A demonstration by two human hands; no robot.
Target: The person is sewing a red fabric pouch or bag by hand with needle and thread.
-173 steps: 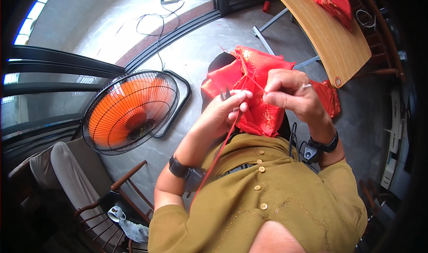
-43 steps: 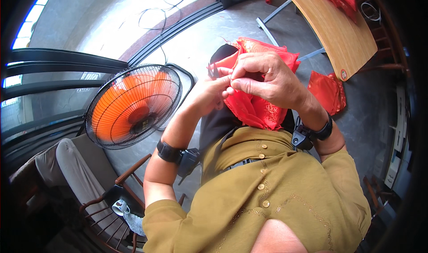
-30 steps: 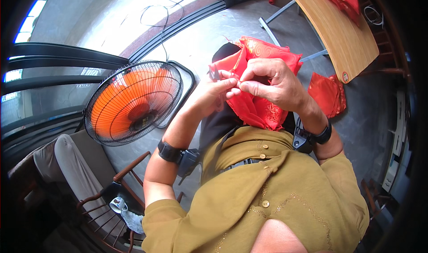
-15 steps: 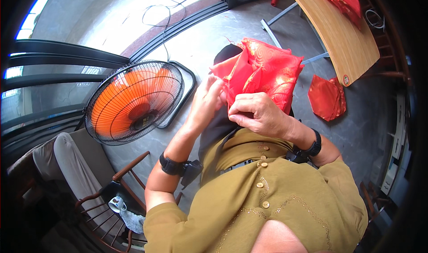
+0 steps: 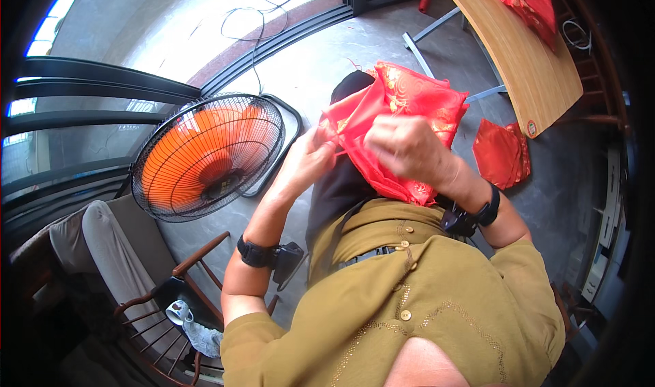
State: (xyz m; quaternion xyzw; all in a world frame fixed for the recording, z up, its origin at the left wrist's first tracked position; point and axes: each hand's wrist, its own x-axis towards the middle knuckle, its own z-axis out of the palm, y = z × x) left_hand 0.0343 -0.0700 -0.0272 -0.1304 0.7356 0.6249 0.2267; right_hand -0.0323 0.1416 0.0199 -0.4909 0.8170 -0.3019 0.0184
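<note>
Red satiny cloth (image 5: 424,104) with a gold pattern lies bunched over my lap, on dark trousers. At its left edge, my left hand (image 5: 308,160) has thumb and fingers closed on a gathered corner of the red cloth. My right hand (image 5: 413,149) hangs over the middle of the cloth with its fingers curled in. Motion smears those fingertips, so whatever they pinch, perhaps a thread, cannot be made out. Black straps with small devices circle both forearms.
A black-caged fan (image 5: 208,158) with orange blades stands close on my left. Wooden table (image 5: 508,52) at upper right bears more red cloth (image 5: 529,8). Folded red pieces (image 5: 501,153) lie below its corner. A wooden chair (image 5: 198,254) is at lower left; a cable (image 5: 258,42) crosses the floor.
My right hand has lifted away from the cloth's near left edge and moved slightly up and right. The cloth's lower edge has spread toward my waist. My left hand stays at the corner.
</note>
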